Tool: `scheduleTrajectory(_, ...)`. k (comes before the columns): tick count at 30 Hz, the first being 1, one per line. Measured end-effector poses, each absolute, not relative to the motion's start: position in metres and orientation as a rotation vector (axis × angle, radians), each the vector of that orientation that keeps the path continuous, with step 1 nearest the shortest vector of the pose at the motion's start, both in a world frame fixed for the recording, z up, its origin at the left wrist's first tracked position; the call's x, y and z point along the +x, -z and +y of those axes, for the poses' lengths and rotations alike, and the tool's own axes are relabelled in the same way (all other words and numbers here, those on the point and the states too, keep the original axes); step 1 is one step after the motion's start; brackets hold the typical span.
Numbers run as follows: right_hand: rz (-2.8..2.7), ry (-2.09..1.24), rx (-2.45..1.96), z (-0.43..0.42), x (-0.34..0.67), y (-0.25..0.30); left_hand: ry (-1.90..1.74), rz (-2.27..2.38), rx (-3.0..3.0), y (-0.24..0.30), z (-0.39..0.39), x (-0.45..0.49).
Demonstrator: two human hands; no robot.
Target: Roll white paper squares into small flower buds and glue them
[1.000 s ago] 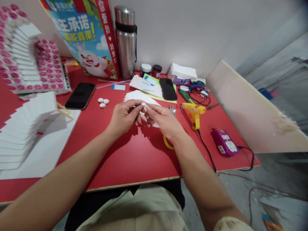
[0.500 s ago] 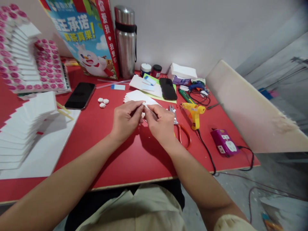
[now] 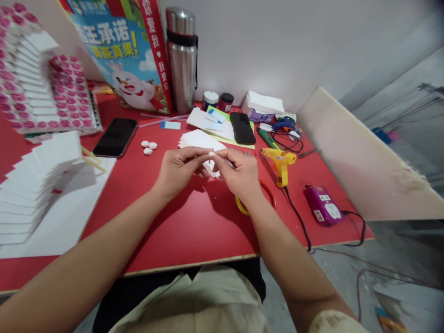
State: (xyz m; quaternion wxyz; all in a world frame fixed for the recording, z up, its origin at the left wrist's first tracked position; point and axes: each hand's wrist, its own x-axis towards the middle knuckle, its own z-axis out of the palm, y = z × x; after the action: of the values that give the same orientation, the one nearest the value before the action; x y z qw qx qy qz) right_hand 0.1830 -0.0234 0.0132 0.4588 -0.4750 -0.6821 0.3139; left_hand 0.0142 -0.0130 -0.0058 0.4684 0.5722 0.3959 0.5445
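Observation:
Over the red table, my left hand (image 3: 180, 171) and my right hand (image 3: 238, 175) meet, fingertips pinched on a small white piece (image 3: 211, 154). Its kind is hard to make out, as the fingers cover much of it. Just beyond and below the fingers lies a stack of white paper sheets (image 3: 199, 138). Pliers with one red and one yellow handle (image 3: 267, 196) lie partly hidden under my right hand and wrist. Left of my hands sit three small white rounded pieces (image 3: 148, 147).
A yellow glue gun (image 3: 281, 162) and a purple power socket box (image 3: 324, 206) with cords lie at right. A phone (image 3: 116, 138) and a white fanned card structure (image 3: 38, 185) are at left. Behind stand a steel flask (image 3: 181, 64), jars and a second phone (image 3: 242, 128).
Both hands have shifted slightly right, still pinching the white piece, which shows more now. More of the pliers' yellow handle has come into sight.

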Motion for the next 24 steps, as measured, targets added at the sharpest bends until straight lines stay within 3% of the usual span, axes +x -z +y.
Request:
scheduleTrajectory(5,-1.683,-0.798,-1.15,-0.023,0.184,-0.016,-1.182,0.886,1.355,0.004,-0.008,0.008)
scheduleTrajectory(14,-1.714,-0.626,-1.261,-0.027,0.176,-0.012,-1.406,0.948,1.709,0.008,-0.011,0.018)
scheduleTrajectory(21,-1.204,-1.521,-1.148,-0.012,0.188,-0.023,-1.429,1.055,1.66,0.006,-0.005,0.011)
scheduleTrajectory(24,-1.042,-1.71,-1.102,-0.005,0.198,-0.026,-1.401,1.05,1.701,0.006,-0.002,0.006)
